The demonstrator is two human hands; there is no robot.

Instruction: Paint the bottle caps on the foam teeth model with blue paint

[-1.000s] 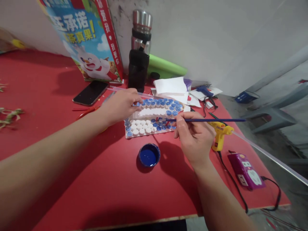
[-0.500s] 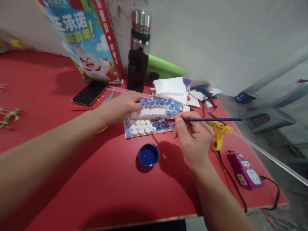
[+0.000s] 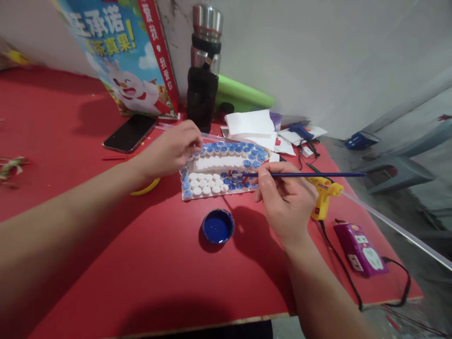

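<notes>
My right hand [image 3: 282, 200] grips a thin blue paintbrush [image 3: 318, 174] like a pen, its tip over blue-painted pieces on a white board [image 3: 212, 163]. Rows of small round cap-like pieces cover the board; many are blue, while a block of white ones [image 3: 206, 183] fills the lower left. At the board's upper left corner is my left hand [image 3: 180, 146], fingers curled and pressed together. Whether they touch the board or pinch something is hidden. A small round pot of blue paint [image 3: 217, 228] stands on the table in front of the board.
Behind are a phone [image 3: 130, 133], a printed bag [image 3: 130, 61], a bottle [image 3: 204, 70], a green roll [image 3: 243, 93] and white papers [image 3: 250, 123]. A yellow glue gun [image 3: 322, 197] and a purple power strip [image 3: 360, 249] with cords lie right. Yellow-handled scissors [image 3: 146, 188] sit beneath my left forearm.
My left hand has shifted left and slightly up along the board, uncovering more of its left side. My right hand and the paintbrush have hardly moved. The view has tilted slightly.
</notes>
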